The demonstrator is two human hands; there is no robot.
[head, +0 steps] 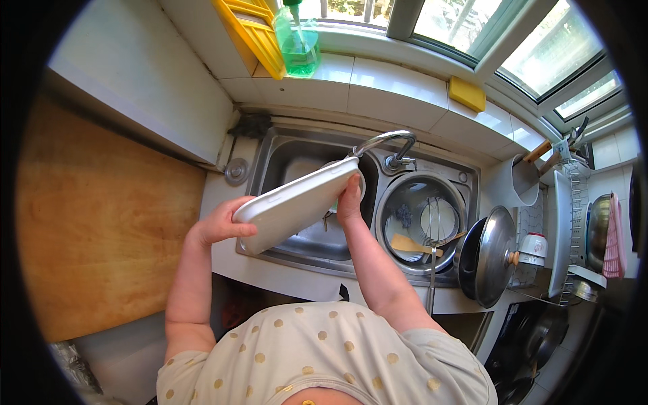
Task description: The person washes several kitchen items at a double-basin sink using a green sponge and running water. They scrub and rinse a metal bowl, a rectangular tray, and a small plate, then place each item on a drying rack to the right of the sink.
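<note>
My left hand (223,221) grips one end of a white rectangular tray (296,207), thumb on its near face. At the other end my right hand (349,198) holds the same tray, close to the faucet (387,139). The tray is tilted over the left basin of a stainless steel double sink (319,245) and partly covers a round bowl in it. In the right basin a metal washbasin (383,212) of water holds a wire whisk (435,223), a wooden spatula (407,244) and a pale round dish (439,220).
A wooden board (111,217) lies at the left. Pot lids (493,258) lean right of the sink, near a dish rack (574,228) and a white utensil holder (516,182). On the tiled ledge are a green soap bottle (299,53) and a yellow sponge (467,94).
</note>
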